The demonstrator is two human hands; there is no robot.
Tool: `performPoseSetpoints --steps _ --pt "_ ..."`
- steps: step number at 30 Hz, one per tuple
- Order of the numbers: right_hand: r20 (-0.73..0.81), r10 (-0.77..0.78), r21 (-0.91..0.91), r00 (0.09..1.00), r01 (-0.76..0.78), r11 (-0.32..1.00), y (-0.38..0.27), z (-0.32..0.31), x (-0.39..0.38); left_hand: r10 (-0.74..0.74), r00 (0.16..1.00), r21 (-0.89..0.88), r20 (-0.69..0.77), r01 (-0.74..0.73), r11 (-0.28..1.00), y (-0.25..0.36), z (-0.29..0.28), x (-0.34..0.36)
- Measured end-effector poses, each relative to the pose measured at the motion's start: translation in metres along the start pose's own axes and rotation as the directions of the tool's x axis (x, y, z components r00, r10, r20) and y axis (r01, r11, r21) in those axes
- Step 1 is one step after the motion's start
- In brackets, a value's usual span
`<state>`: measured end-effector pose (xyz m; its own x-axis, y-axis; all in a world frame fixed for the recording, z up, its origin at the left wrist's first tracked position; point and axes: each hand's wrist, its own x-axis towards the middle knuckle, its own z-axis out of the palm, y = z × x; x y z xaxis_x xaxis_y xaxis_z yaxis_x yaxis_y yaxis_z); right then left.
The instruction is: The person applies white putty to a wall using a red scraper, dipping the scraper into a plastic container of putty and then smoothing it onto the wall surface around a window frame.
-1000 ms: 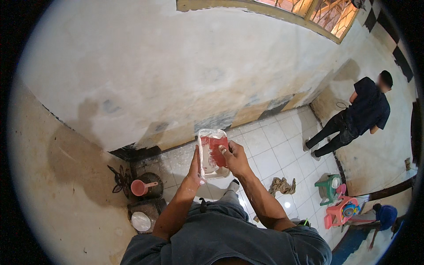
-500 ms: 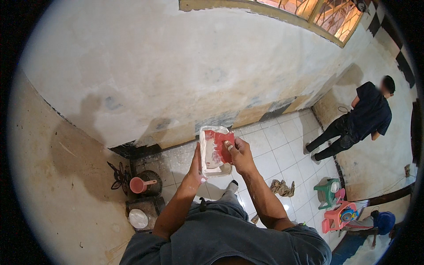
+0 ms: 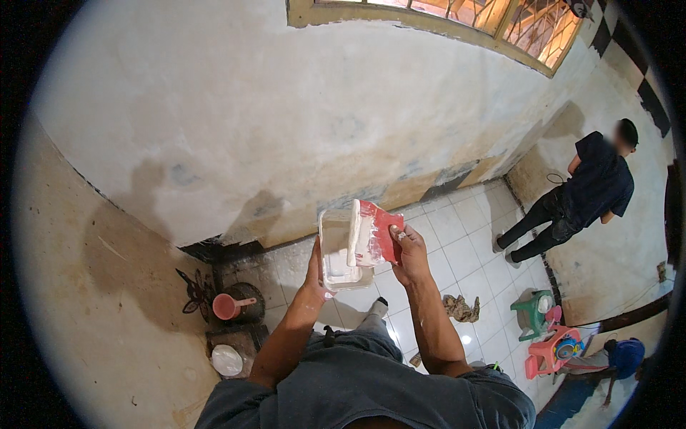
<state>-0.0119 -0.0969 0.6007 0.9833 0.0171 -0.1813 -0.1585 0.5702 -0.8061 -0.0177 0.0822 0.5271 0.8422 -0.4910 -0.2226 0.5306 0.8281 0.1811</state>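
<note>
A rectangular plastic tub (image 3: 325, 247) with whitish putty smeared inside is in my left hand (image 3: 312, 277), which grips its left side. My right hand (image 3: 411, 256) is closed on the right edge of a flat red putty spreader (image 3: 384, 239), thumb on top. Thick pale putty (image 3: 354, 232) lies along the spreader's left edge, and streaks of it cover part of the red face. The spreader is held over the tub's right side and hides part of it. White smears mark my right thumb and left wrist.
A patchy plastered wall (image 3: 250, 107) stands ahead, under a barred window. At left, a pink dipper (image 3: 226, 306) lies near a white bag (image 3: 226, 360). A crumpled rag (image 3: 461, 309) is on the tiles. Another person (image 3: 597, 186) stands at right, near green and pink stools (image 3: 550, 350).
My right hand has moved right and lifted the spreader from inside the tub. A thick band of putty now shows on its left edge, and more of the tub's inside is visible.
</note>
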Motion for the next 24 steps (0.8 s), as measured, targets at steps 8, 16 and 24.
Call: performPoseSetpoints --steps 8,16,24 --pt "-0.015 -0.025 -0.298 1.0 0.02 0.954 -0.007 -0.009 0.003 0.011 1.0 0.061 0.024 -0.013 0.998 0.0 0.013 0.008" --pt "0.021 -0.034 -0.229 0.999 0.038 0.973 0.005 -0.015 0.007 0.045 0.999 0.023 -0.024 -0.045 0.999 -0.003 0.008 0.017" --pt "0.072 0.071 -0.013 0.995 -0.07 0.997 0.001 -0.013 0.003 0.072 0.989 0.081 -0.128 -0.062 0.995 0.0 -0.01 0.012"
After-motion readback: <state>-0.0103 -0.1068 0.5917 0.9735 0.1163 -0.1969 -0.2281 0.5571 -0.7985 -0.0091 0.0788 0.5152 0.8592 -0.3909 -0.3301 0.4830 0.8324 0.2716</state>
